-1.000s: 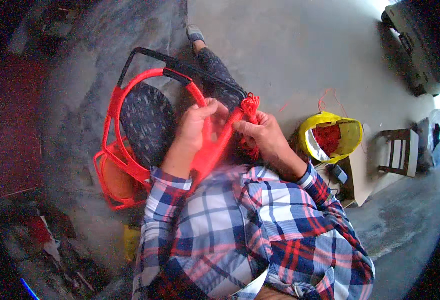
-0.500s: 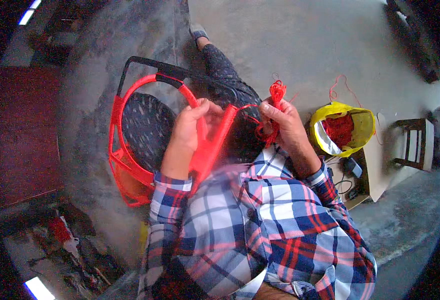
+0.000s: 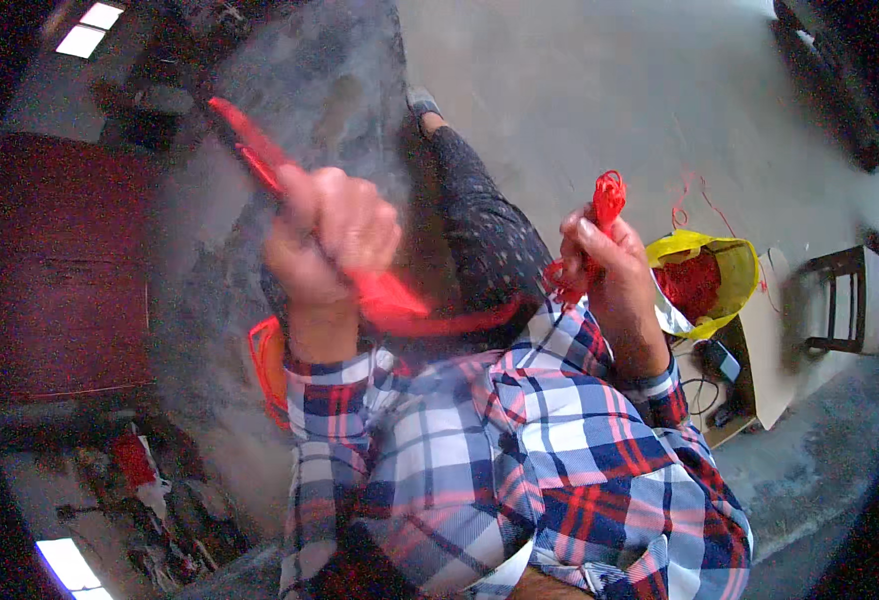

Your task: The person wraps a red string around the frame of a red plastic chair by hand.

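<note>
My left hand (image 3: pixel 335 235) is closed around a frame (image 3: pixel 245 125) wrapped in red cord, tipped nearly edge-on and blurred by motion. Its lower red end (image 3: pixel 390 300) shows under the hand. A blurred red strand (image 3: pixel 475 320) runs from there toward my right side. My right hand (image 3: pixel 615 265) grips a looped bundle of red cord (image 3: pixel 610 195), with loops sticking out above and below the fingers. Beside my left forearm, a red lattice-like part (image 3: pixel 270 365) shows, probably of the same frame; my arm hides how it joins.
Right of my right hand stands a yellow bag (image 3: pixel 748 285) holding more red cord (image 3: pixel 692 285), with strands trailing out. A cardboard box (image 3: pixel 760 370) with a dark device and cable is below it. A wooden stool (image 3: pixel 850 300) stands farther right. My patterned trouser leg (image 3: pixel 480 200) stretches ahead.
The frame has swung from face-on to nearly edge-on, with my left hand moving left and turning over. My right hand has moved right with the cord bundle, away from the frame.
</note>
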`<action>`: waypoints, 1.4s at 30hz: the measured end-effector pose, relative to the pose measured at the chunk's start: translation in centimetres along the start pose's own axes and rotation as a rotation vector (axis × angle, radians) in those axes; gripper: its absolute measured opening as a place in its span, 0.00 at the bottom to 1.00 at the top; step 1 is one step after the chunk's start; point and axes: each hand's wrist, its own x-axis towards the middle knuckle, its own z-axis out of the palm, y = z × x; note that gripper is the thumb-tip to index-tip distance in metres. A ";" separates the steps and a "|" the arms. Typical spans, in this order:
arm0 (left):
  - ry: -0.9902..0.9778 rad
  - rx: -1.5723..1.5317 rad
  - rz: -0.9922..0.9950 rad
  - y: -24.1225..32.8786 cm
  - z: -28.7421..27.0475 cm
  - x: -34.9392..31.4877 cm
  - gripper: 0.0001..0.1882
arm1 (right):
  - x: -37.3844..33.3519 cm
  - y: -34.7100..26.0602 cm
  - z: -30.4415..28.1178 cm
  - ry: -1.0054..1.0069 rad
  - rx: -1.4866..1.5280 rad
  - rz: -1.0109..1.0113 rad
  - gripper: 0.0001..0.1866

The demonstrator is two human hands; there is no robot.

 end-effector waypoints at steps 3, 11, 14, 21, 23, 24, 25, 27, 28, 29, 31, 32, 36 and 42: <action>-0.417 -0.293 0.025 2.2 0.0 1.1 0.29 | -1.6 -1.0 0.7 -0.206 -0.011 0.022 0.12; -0.302 -0.486 -0.132 -2.2 0.1 1.0 0.29 | -2.1 -1.1 0.5 -0.230 -0.042 0.048 0.10; -0.252 -0.462 -0.193 -2.4 0.2 1.1 0.30 | -2.0 -0.8 0.9 -0.187 -0.049 0.011 0.10; -0.212 -0.424 -0.131 -2.7 -1.2 0.9 0.30 | -2.1 -0.5 0.5 -0.168 -0.039 0.029 0.10; -0.213 -0.432 -0.122 -2.7 -1.5 0.9 0.30 | -2.3 -0.6 0.6 -0.162 -0.032 0.032 0.10; -0.239 -0.472 -0.103 -2.8 -1.7 0.8 0.30 | -2.3 -0.6 0.7 -0.156 -0.030 0.033 0.10; -0.263 -0.514 -0.083 -2.8 -1.9 0.8 0.30 | -2.3 -0.5 0.6 -0.155 -0.029 0.038 0.10; -0.296 -0.557 -0.063 -2.8 -2.2 0.9 0.29 | -2.1 -0.3 0.5 -0.181 -0.066 0.049 0.09; -0.333 -0.599 -0.040 -2.8 -2.3 1.0 0.29 | -2.1 -0.2 0.6 -0.179 -0.067 0.055 0.09; -0.328 -0.603 -0.041 -2.8 -2.4 1.0 0.29 | -2.1 0.0 0.8 -0.196 -0.061 0.057 0.09; -0.396 -0.633 0.006 -2.9 -2.4 1.0 0.27 | -2.2 0.3 1.1 -0.212 -0.058 0.064 0.08; -0.394 -0.637 0.001 -3.2 -2.7 1.0 0.27 | -2.0 0.7 1.0 -0.242 -0.055 0.081 0.08; -0.454 -0.663 -0.065 -3.6 -3.2 1.0 0.28 | -1.6 1.0 1.0 -0.328 -0.054 0.136 0.08; -0.457 -0.568 -0.011 -2.5 -3.6 0.7 0.28 | -1.5 1.1 1.6 -0.350 -0.094 0.122 0.08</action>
